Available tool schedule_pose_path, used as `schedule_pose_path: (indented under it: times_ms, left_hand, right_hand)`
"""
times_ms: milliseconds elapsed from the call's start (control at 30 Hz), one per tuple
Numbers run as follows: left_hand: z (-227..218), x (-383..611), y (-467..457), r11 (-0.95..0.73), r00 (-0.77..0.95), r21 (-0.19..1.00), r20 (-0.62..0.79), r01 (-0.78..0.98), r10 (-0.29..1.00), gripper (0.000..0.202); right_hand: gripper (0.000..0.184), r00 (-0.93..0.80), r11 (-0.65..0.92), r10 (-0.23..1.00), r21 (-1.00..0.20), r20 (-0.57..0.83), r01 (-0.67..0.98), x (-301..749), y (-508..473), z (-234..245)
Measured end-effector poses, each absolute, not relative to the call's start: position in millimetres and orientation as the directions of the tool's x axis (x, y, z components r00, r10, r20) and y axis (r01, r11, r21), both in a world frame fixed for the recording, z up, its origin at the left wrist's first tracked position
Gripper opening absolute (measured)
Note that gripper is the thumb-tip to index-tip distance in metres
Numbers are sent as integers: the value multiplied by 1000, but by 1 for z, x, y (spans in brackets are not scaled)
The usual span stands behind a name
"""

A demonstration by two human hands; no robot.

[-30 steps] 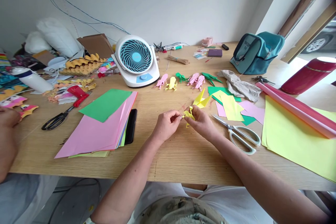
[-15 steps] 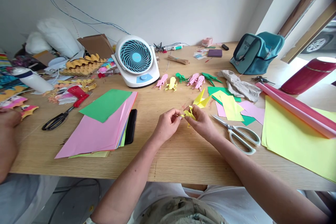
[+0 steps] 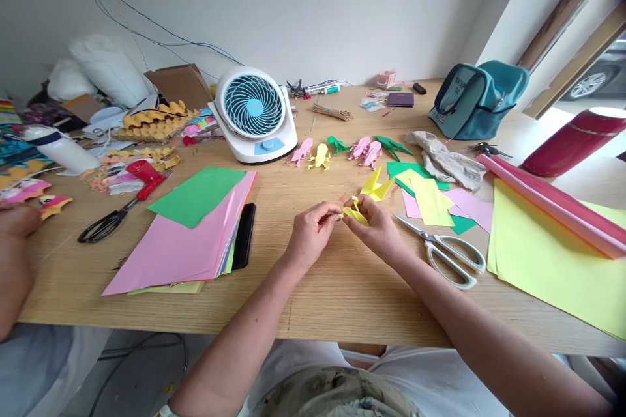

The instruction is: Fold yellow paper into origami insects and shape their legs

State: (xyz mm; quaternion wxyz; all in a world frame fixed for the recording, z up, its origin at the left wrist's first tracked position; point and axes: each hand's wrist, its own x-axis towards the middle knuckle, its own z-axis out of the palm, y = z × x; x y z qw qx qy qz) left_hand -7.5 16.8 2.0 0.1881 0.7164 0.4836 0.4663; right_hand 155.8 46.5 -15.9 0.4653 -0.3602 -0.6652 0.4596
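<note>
A small yellow origami figure (image 3: 356,214) is held between my two hands above the table. My left hand (image 3: 314,228) pinches its left tip with thumb and forefinger. Closed around its body is my right hand (image 3: 374,225), whose fingers hide part of the paper. Just behind the hands stands a yellow folded paper piece (image 3: 376,187). To the right of my right hand lie silver-and-white scissors (image 3: 452,251). Farther back is a row of finished-looking origami figures, among them a yellow one (image 3: 319,157), a pink one (image 3: 300,152) and a green one (image 3: 394,146).
A stack of coloured paper (image 3: 180,247) lies left, with a black phone (image 3: 243,238) at its edge. A fan (image 3: 254,114) stands behind it. Paper cut-offs (image 3: 430,199), a pink roll (image 3: 552,205) and a red flask (image 3: 574,140) sit right. Another person's hand (image 3: 19,218) rests far left.
The yellow origami figure has turned slightly in my fingers, and a small part that hung below it no longer shows. Both hands stay nearly in place.
</note>
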Motion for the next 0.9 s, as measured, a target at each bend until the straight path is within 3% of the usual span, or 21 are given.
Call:
schedule_pose_path:
  times_ms: [233, 467, 700, 900]
  left_hand:
    - [2, -10, 15, -565, 226, 499, 585, 657, 779, 16]
    - [0, -10, 14, -616, 255, 421, 647, 665, 718, 17]
    - [-2, -1, 14, -515, 65, 658, 581, 550, 811, 14]
    - [-8, 4, 18, -296, -58, 914, 323, 277, 945, 9]
  right_hand:
    - [17, -304, 294, 915, -954, 264, 56, 158, 44, -10]
    - [20, -310, 240, 921, -971, 234, -20, 157, 41, -6]
    - [19, -269, 293, 917, -955, 296, -52, 155, 41, -9]
    - [18, -229, 367, 904, -930, 360, -12, 153, 40, -9]
